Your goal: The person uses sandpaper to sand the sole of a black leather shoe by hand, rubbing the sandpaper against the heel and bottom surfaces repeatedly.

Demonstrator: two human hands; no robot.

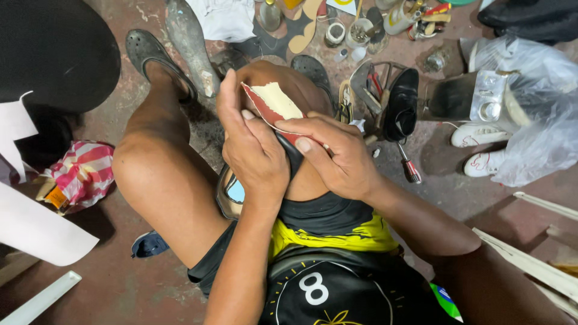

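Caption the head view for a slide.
Both hands, left hand and right hand, press a red-and-cream insole against a dark shoe on the knee.

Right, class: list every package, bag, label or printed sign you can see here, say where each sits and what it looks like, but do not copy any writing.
Striped bag: floor at left, crumpled, red and white.
Orange label: on that bag's lower edge, small and squarish.
Clear plastic bag: floor at right, large, crinkled, beside white shoes.
White paper sheets: left edge, curved.
Shorts print: white figure on black, bottom centre.
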